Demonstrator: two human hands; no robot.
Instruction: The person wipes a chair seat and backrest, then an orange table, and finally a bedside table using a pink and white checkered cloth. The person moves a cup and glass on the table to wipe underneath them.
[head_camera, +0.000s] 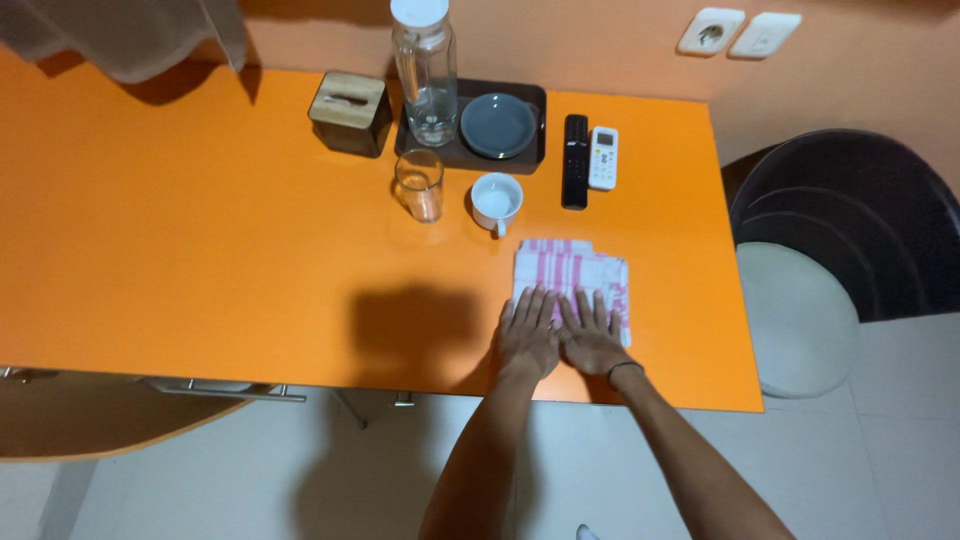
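A folded white cloth with pink stripes (570, 272) lies on the orange table (200, 260) near its front right part. Both my hands rest flat on the cloth's near edge, side by side and touching. My left hand (527, 335) has its fingers spread on the cloth's left side. My right hand (592, 338), with a dark band at the wrist, presses the cloth's right side. Neither hand grips anything.
Behind the cloth stand a white mug (495, 202) and an empty glass (420, 184). A dark tray (520, 150) holds a water bottle (425, 75) and a grey bowl (498, 125). A wooden tissue box (350, 112), two remotes (588, 160), and a black chair (850, 240) are nearby.
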